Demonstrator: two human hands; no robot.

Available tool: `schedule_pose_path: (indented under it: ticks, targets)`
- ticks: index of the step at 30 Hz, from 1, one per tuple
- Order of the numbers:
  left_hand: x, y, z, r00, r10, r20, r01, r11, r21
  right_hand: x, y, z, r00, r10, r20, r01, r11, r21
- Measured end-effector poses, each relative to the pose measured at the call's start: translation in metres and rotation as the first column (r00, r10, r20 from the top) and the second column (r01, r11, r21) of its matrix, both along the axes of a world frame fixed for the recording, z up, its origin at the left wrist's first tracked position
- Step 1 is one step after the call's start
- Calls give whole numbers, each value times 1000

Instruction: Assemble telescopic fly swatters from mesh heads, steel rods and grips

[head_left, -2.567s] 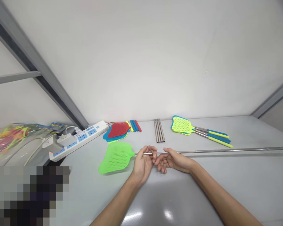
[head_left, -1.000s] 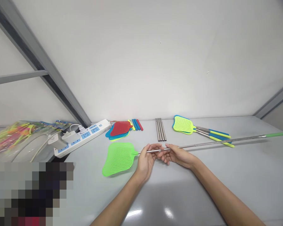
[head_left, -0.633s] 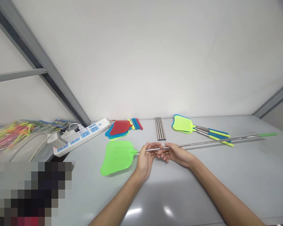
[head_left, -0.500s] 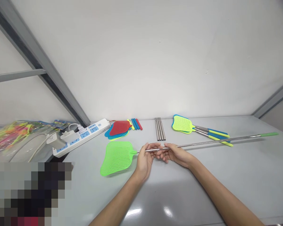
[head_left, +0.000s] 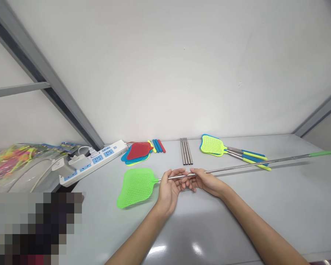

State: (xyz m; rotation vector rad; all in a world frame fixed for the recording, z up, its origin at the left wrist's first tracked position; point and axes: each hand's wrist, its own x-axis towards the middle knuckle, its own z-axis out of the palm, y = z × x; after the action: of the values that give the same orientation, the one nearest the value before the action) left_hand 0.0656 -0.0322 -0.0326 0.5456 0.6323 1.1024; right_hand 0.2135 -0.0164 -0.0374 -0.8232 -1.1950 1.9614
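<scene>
A fly swatter [head_left: 138, 187] with a green perforated head and a long, extended metal rod is held across the front of me. Its green handle [head_left: 321, 153] points to the far right. My left hand [head_left: 169, 189] is closed around the rod close to the head, thumb on top. Just beside it, my right hand [head_left: 206, 181] grips the same rod, and the fingertips of both hands nearly meet. Behind my hands lie several bare metal rods [head_left: 186, 151] side by side. The undersides of the fingers' grip are partly hidden.
Red, blue and yellow swatter heads [head_left: 138, 151] are stacked at the back left beside short coloured handles [head_left: 159, 145]. Assembled swatters [head_left: 213, 145] lie at the back right. A power strip [head_left: 99, 160] with plugs and a plastic bag [head_left: 19, 162] of colourful items are on the left.
The swatter's rod has tilted slightly, its green handle end rising and shifting right while the head dips a little. Both hands keep their hold on the rod. The view has shifted slightly.
</scene>
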Motion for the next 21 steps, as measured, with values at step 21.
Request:
schedule_pose_path:
  ticks: [21]
  targets:
    - [2,-4,5,973,-186,-138,194,980,45,8,-5,11,945,326,9,-326,945,-36]
